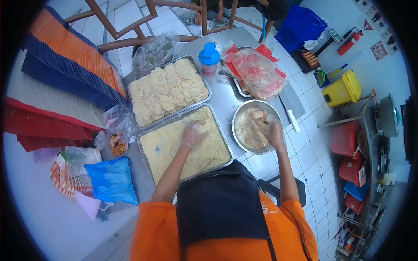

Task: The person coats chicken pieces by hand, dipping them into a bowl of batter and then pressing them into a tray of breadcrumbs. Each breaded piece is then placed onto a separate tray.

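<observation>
My left hand (193, 135), in a clear plastic glove, rests in a metal tray (148, 162) of pale breading flour (167, 150), fingers spread, nothing visible in them. My right hand (275, 134), also gloved, reaches over the right rim of a steel bowl (238, 144). Its fingers curl at a wet piece of chicken (257, 117) there; their tips are partly hidden. Another coated piece (254, 139) lies lower in the bowl in milky liquid. Behind the flour tray, a second tray (208, 96) is filled with breaded chicken pieces (167, 91).
A blue-lidded bottle (209, 58), a bag of reddish meat (257, 74) and a white-handled knife (292, 121) are on the steel table (222, 93). Stacked folded cardboard (65, 69) and a blue bag (112, 180) stand left. A shelf (363, 115) stands right. Another person's hands (219, 17) show at the top.
</observation>
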`<state>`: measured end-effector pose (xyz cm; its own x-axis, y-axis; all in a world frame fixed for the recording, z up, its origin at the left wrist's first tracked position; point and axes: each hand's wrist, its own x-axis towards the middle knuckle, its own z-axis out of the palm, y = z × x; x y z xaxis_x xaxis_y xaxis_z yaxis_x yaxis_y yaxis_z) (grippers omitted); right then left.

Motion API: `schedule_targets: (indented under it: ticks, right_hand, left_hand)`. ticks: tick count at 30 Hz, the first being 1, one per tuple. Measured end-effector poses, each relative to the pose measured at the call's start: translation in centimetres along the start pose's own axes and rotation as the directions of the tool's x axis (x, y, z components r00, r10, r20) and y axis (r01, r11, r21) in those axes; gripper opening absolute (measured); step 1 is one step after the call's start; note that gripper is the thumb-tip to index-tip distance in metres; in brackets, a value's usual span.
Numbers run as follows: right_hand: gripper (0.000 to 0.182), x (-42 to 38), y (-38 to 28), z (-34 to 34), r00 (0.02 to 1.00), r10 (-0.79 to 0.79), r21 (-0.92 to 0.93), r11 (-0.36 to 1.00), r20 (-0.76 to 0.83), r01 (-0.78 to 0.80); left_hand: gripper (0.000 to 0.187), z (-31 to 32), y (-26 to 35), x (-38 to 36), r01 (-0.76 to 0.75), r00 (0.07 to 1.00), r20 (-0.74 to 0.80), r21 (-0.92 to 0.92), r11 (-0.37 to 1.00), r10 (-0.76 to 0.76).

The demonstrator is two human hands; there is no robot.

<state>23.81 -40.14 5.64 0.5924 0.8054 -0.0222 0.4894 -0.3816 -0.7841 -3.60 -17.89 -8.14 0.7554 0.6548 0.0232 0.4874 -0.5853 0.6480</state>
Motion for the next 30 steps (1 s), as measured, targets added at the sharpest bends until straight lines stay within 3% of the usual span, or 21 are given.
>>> schedule_targets:
  ticks: [2,3,5,6,7,8,9,11,12,13,14,16,17,19,20,22,23,25,26,30]
  right_hand:
    - [0.035,0.2,3.0,1.9,0.981,-0.077,-0.19,0.975,0.178,0.111]
    - [0.035,-0.3,3.9,2.8,0.98,-0.083,-0.188,0.975,0.18,0.117]
    - [0.026,-1.9,4.9,4.3,0.964,-0.073,-0.631,0.743,0.255,0.224]
    - [0.022,-2.1,4.4,4.1,0.962,-0.115,-0.579,0.779,0.246,0.241]
    - [0.022,-1.9,3.9,4.0,0.96,-0.121,-0.573,0.781,0.253,0.249]
    - [0.022,-1.8,3.4,4.0,0.962,-0.025,-0.567,0.803,0.272,0.182]
    - [0.023,-1.7,3.3,3.9,0.954,0.07,-0.566,0.817,0.291,0.112]
    - [0.023,-1.5,4.6,3.7,0.949,0.004,-0.588,0.786,0.314,0.191]
    - [0.024,-1.5,4.5,3.5,0.95,-0.076,-0.569,0.785,0.302,0.244]
    - [0.026,-1.4,4.2,3.3,0.944,-0.155,-0.551,0.78,0.29,0.297]
    - [0.026,-1.0,3.9,3.1,0.942,-0.153,-0.548,0.781,0.298,0.3]
    - [0.035,0.1,2.8,2.5,0.927,0.066,-0.558,0.814,0.369,0.164]
    - [0.035,0.3,2.1,2.1,0.927,0.071,-0.558,0.814,0.369,0.16]
    - [0.034,0.3,0.5,1.4,0.889,0.233,-0.401,0.914,0.395,-0.062]
    - [0.034,0.1,1.3,1.4,0.885,0.247,-0.408,0.91,0.395,-0.071]
    - [0.034,-0.1,2.4,1.7,0.92,0.108,-0.394,0.917,0.376,0.054]
    - [0.034,-0.3,2.2,1.7,0.921,0.113,-0.398,0.916,0.372,0.049]
    - [0.034,-0.8,-0.9,1.5,0.943,0.115,-0.227,0.973,0.313,-0.043]
    - [0.036,-0.9,0.5,1.7,0.942,0.069,-0.347,0.936,0.328,0.052]
    - [0.04,-1.0,1.0,1.6,0.949,0.107,-0.203,0.978,0.295,-0.047]
  left_hand:
    - [0.052,-0.6,-0.2,0.4,-0.127,0.991,0.033,-0.114,0.985,0.131]
    - [0.052,-1.1,-0.2,0.0,-0.125,0.991,0.028,-0.111,0.986,0.128]
    - [0.043,-3.3,0.5,-1.1,-0.161,0.985,0.048,-0.11,0.981,0.167]
    - [0.043,-4.5,0.6,-1.9,-0.157,0.986,0.04,-0.105,0.982,0.162]
    - [0.043,-5.8,0.7,-3.2,-0.102,0.971,0.212,-0.036,0.994,0.107]
    - [0.044,-7.0,0.9,-4.1,-0.058,0.925,0.377,0.039,0.998,0.039]
    - [0.044,-8.3,2.1,-4.4,-0.053,0.926,0.376,0.041,0.998,0.033]
    - [0.048,-10.0,4.5,-4.6,-0.011,0.857,0.49,0.321,0.947,-0.156]
    - [0.048,-9.0,4.0,-4.9,-0.005,0.855,0.492,0.32,0.947,-0.162]
    - [0.05,-7.2,2.9,-5.2,-0.025,0.965,0.252,0.378,0.925,-0.077]
    - [0.053,-5.6,1.8,-5.5,-0.027,1.0,0.0,0.44,0.897,0.031]
    - [0.052,-3.2,1.1,-4.8,0.005,0.997,-0.071,0.456,0.89,0.031]
    - [0.052,-2.4,0.6,-4.4,0.027,0.989,-0.14,0.47,0.882,0.044]
    - [0.053,-2.7,0.7,-3.9,0.052,0.992,-0.128,0.446,0.894,0.007]
    - [0.054,-2.7,0.9,-4.0,0.089,0.992,-0.124,0.423,0.902,-0.04]
    - [0.054,-3.6,2.2,-3.9,0.111,0.991,-0.122,0.461,0.88,-0.061]
    - [0.054,-3.8,2.7,-3.7,0.136,0.988,-0.13,0.503,0.854,-0.081]
    - [0.055,-3.6,2.8,-3.6,0.14,0.989,-0.124,0.539,0.831,-0.087]
    - [0.057,-3.6,2.9,-3.5,0.149,0.988,-0.125,0.579,0.801,-0.093]
    - [0.054,-3.0,1.6,-3.9,0.087,0.987,-0.159,0.488,0.868,-0.01]
